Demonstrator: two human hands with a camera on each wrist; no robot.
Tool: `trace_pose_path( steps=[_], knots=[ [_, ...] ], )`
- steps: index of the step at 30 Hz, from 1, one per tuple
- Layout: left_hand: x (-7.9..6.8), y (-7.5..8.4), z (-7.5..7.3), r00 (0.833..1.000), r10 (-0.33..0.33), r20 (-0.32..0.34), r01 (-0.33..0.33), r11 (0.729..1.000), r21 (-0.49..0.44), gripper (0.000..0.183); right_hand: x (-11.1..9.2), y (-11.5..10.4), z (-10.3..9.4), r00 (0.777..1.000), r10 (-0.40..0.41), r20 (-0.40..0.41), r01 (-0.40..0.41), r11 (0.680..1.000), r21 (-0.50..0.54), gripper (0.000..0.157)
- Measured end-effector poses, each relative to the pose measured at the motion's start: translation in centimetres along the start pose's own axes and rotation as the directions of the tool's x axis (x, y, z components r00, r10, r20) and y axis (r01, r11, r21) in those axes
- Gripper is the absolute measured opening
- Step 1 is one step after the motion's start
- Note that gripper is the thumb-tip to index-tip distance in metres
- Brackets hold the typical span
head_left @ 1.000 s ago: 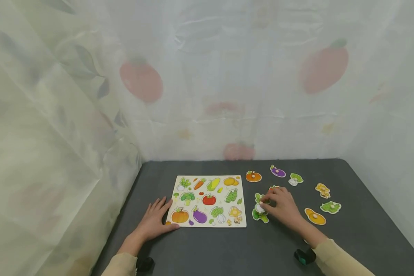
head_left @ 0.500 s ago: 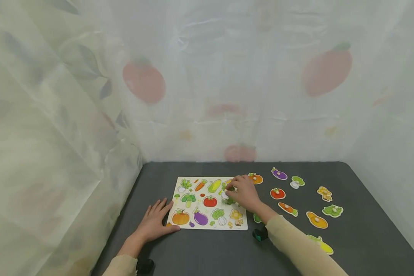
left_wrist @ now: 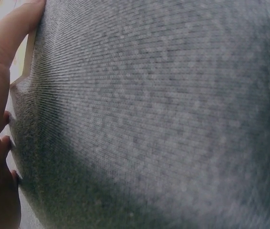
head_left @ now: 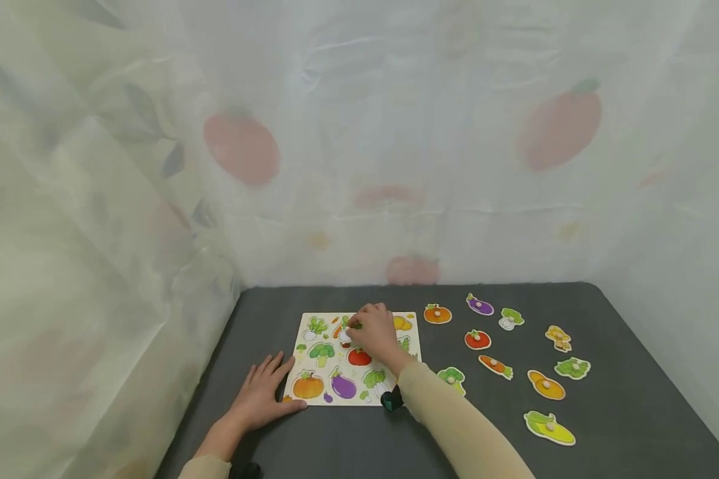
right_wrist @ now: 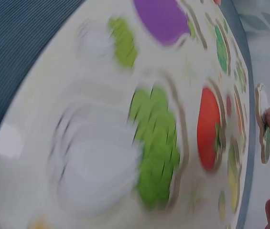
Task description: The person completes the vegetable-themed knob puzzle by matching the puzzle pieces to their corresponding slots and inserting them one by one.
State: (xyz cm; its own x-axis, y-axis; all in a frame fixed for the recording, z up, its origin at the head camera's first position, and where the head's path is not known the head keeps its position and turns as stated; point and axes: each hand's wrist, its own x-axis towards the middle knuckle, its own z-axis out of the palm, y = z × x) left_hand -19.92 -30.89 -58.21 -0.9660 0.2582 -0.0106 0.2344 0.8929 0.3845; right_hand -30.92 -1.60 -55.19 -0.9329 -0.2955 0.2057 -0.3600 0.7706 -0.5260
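Observation:
My right hand (head_left: 376, 332) pinches a white turnip puzzle piece (head_left: 344, 337) between thumb and fingertips, over the upper middle of the cream puzzle board (head_left: 339, 361). The right wrist view shows that turnip piece (right_wrist: 263, 102) edge-on, raised above the board, the thumb on its white side. Printed vegetable shapes cover the board, among them a pumpkin, an eggplant and a tomato; my right hand and sleeve hide part of it. At the board's lower left corner my left hand (head_left: 259, 399) rests with its fingers spread, its thumb (left_wrist: 10, 33) lying on the board's edge.
Loose knobbed pieces lie on the dark table right of the board: pumpkin (head_left: 437, 314), eggplant (head_left: 480, 305), tomato (head_left: 477, 339), carrot (head_left: 495, 366), broccoli (head_left: 452, 378), corn (head_left: 549, 428) and several others. Pale printed curtains (head_left: 335, 133) hang behind and at both sides.
My right hand has lifted the turnip piece from the broccoli piece beside the board and carried it left over the board. My left hand stays at the corner.

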Motion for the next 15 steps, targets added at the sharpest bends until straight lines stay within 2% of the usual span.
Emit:
trace_pose_path(
  steps=[8,15],
  knots=[
    [0.2,-0.3,-0.1,0.998,-0.044,0.038,0.044,0.999,0.007,0.111,1.7,-2.8,2.9,0.999,0.035,-0.026,-0.034,0.999,0.033,0.01],
    [0.4,-0.3,0.1,0.997,-0.058,0.056,0.058,0.998,-0.004,0.112,2.6,-3.4,5.3,0.996,0.069,-0.053,-0.069,0.998,-0.005,0.011]
  ],
)
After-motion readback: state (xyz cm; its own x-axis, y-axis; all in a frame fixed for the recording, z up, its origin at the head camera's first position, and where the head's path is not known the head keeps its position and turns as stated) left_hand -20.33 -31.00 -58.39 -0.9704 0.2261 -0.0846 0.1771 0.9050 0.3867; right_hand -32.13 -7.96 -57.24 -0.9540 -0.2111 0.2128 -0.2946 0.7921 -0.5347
